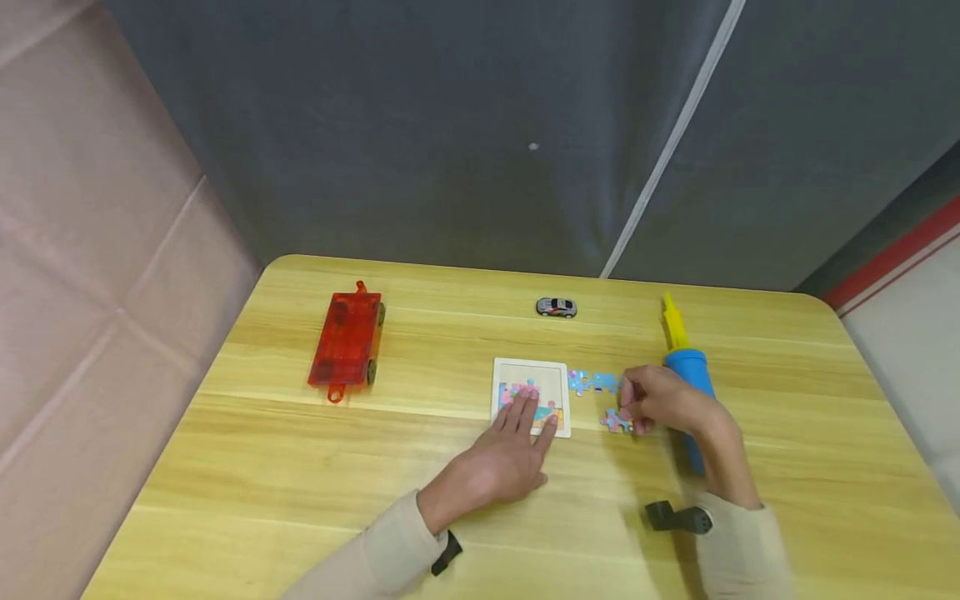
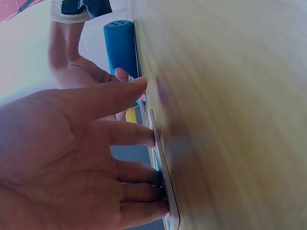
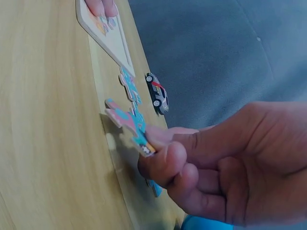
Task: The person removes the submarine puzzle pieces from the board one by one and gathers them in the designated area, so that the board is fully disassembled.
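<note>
My left hand (image 1: 501,465) rests on a small square puzzle tray (image 1: 529,362), its extended fingertips on the pieces along the lower part. In the left wrist view these fingers come down onto the thin tray (image 2: 169,194) while the thumb stays off it. To the right of the tray, my right hand (image 1: 667,400) pinches a puzzle piece (image 3: 125,122) between thumb and fingers. This piece is pink and blue, tilted, and partly covered by the fingertips. Loose blue puzzle pieces (image 1: 603,382) lie between the tray and my right hand.
A blue balloon pump (image 1: 688,365) with a yellow nozzle lies beside my right hand, partly behind the wrist. A small silver toy car (image 1: 556,307) stands beyond the tray. Far left is a clear red wheeled toy base (image 1: 347,337). A dark partition (image 1: 420,167) borders the table's back.
</note>
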`<action>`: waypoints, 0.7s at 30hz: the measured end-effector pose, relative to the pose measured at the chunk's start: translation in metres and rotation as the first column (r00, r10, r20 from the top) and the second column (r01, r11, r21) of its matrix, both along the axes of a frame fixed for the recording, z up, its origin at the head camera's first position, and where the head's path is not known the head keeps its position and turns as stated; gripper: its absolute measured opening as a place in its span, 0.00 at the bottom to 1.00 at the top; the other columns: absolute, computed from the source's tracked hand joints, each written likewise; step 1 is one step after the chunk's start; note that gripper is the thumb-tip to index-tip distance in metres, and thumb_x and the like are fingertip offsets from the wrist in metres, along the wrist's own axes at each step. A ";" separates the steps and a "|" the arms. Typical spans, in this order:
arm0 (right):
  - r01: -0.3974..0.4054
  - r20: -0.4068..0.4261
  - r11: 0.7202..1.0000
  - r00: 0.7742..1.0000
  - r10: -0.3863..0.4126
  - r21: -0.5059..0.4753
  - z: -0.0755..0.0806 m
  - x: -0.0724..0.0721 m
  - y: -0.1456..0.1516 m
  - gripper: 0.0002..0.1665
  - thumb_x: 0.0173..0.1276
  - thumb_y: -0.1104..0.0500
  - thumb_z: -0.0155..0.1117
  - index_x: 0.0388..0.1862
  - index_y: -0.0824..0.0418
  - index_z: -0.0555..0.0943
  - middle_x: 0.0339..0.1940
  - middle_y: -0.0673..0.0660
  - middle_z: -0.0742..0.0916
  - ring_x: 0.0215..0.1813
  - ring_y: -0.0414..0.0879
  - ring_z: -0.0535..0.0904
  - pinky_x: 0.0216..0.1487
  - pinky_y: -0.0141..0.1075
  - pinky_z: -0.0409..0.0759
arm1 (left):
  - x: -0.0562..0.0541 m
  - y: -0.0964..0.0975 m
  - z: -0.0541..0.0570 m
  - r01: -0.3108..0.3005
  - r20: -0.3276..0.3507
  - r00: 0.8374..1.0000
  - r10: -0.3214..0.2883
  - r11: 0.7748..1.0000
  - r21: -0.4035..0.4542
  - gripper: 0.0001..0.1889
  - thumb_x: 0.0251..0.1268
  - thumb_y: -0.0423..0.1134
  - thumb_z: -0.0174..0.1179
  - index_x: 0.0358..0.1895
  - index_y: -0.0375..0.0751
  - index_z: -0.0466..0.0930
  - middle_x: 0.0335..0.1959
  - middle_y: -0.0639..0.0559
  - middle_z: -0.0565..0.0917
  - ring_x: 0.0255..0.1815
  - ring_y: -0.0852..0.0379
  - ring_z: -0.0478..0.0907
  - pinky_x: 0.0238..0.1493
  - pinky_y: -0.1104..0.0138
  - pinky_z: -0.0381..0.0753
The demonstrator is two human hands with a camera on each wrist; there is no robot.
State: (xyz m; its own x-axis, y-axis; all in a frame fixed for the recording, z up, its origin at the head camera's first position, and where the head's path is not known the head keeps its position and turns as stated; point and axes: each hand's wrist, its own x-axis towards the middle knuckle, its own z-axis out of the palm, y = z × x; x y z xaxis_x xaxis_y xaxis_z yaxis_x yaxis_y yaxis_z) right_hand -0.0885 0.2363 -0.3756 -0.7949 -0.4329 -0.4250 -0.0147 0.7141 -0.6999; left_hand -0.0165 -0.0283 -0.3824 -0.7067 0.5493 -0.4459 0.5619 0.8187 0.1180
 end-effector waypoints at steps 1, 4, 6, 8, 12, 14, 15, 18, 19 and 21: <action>0.000 -0.001 1.000 1.000 0.000 0.008 0.001 0.000 0.000 0.08 0.75 0.73 0.68 0.35 0.68 0.79 0.25 0.56 0.85 0.26 0.46 0.83 0.29 0.37 0.84 | 0.000 0.000 0.000 -0.002 0.004 1.000 0.002 1.000 0.003 0.40 0.86 0.58 0.56 0.91 0.49 0.53 0.92 0.35 0.44 0.94 0.41 0.39 0.91 0.54 0.49; 0.014 -0.012 0.999 1.000 -0.014 0.047 0.003 0.001 0.000 0.09 0.75 0.74 0.68 0.34 0.68 0.79 0.25 0.56 0.85 0.25 0.46 0.84 0.30 0.37 0.85 | -0.001 -0.001 0.000 -0.006 0.012 1.000 0.006 1.000 0.011 0.40 0.87 0.57 0.56 0.91 0.49 0.53 0.92 0.35 0.44 0.94 0.42 0.39 0.91 0.54 0.48; 0.032 -0.033 0.994 0.999 -0.029 0.102 0.004 0.001 -0.001 0.09 0.74 0.74 0.68 0.34 0.67 0.78 0.25 0.56 0.84 0.25 0.46 0.83 0.31 0.38 0.84 | -0.001 -0.001 0.000 -0.005 0.013 1.000 0.005 1.000 0.016 0.40 0.87 0.57 0.56 0.91 0.49 0.54 0.92 0.35 0.44 0.94 0.42 0.39 0.91 0.54 0.49; 0.057 -0.047 0.985 0.998 -0.050 0.163 0.005 0.001 -0.003 0.10 0.73 0.75 0.67 0.33 0.67 0.77 0.25 0.57 0.84 0.26 0.46 0.83 0.32 0.39 0.83 | -0.001 -0.002 0.000 -0.003 0.012 1.000 0.003 1.000 0.022 0.40 0.87 0.57 0.56 0.91 0.49 0.54 0.92 0.35 0.44 0.94 0.41 0.39 0.91 0.54 0.49; 0.095 -0.065 0.961 0.995 -0.080 0.258 0.007 0.001 -0.007 0.10 0.72 0.76 0.64 0.33 0.66 0.76 0.26 0.58 0.84 0.27 0.47 0.82 0.33 0.39 0.81 | -0.001 -0.002 0.000 0.000 0.008 1.000 0.000 1.000 0.023 0.39 0.87 0.56 0.56 0.91 0.49 0.54 0.92 0.35 0.44 0.94 0.41 0.39 0.91 0.54 0.49; 0.107 -0.063 0.957 0.994 -0.094 0.269 0.008 0.001 -0.009 0.10 0.72 0.77 0.63 0.32 0.67 0.76 0.26 0.59 0.84 0.27 0.48 0.83 0.33 0.39 0.81 | -0.001 -0.002 0.000 0.000 0.009 1.000 0.000 1.000 0.022 0.39 0.87 0.56 0.56 0.91 0.49 0.54 0.92 0.35 0.44 0.94 0.41 0.39 0.91 0.54 0.49; 0.112 -0.064 0.955 0.993 -0.099 0.274 0.008 0.002 -0.009 0.10 0.71 0.77 0.62 0.32 0.67 0.76 0.26 0.59 0.84 0.27 0.48 0.83 0.33 0.39 0.81 | -0.001 -0.002 0.001 0.002 0.008 1.000 -0.002 1.000 0.023 0.39 0.87 0.56 0.56 0.91 0.49 0.54 0.92 0.35 0.44 0.94 0.41 0.39 0.91 0.54 0.49; 0.129 -0.060 0.950 0.991 -0.117 0.283 0.009 0.002 -0.010 0.09 0.72 0.77 0.63 0.33 0.68 0.77 0.26 0.59 0.85 0.28 0.48 0.83 0.33 0.38 0.81 | -0.001 -0.002 0.001 0.002 0.007 1.000 -0.002 1.000 0.026 0.39 0.87 0.56 0.56 0.91 0.48 0.54 0.92 0.35 0.44 0.94 0.41 0.39 0.91 0.54 0.50; 0.135 -0.058 0.949 0.991 -0.124 0.286 0.009 0.003 -0.011 0.08 0.72 0.77 0.63 0.33 0.69 0.77 0.26 0.60 0.85 0.28 0.48 0.83 0.32 0.38 0.81 | -0.001 -0.003 0.001 0.002 0.007 1.000 -0.003 1.000 0.027 0.39 0.87 0.56 0.56 0.91 0.48 0.54 0.92 0.35 0.44 0.94 0.41 0.39 0.91 0.54 0.50; 0.140 -0.061 0.944 0.990 -0.127 0.300 0.009 0.002 -0.010 0.07 0.73 0.76 0.63 0.34 0.70 0.78 0.26 0.60 0.85 0.28 0.48 0.83 0.32 0.37 0.82 | -0.001 -0.003 0.000 0.002 0.007 1.000 -0.003 1.000 0.031 0.39 0.87 0.56 0.56 0.91 0.48 0.54 0.92 0.35 0.44 0.94 0.41 0.39 0.91 0.54 0.49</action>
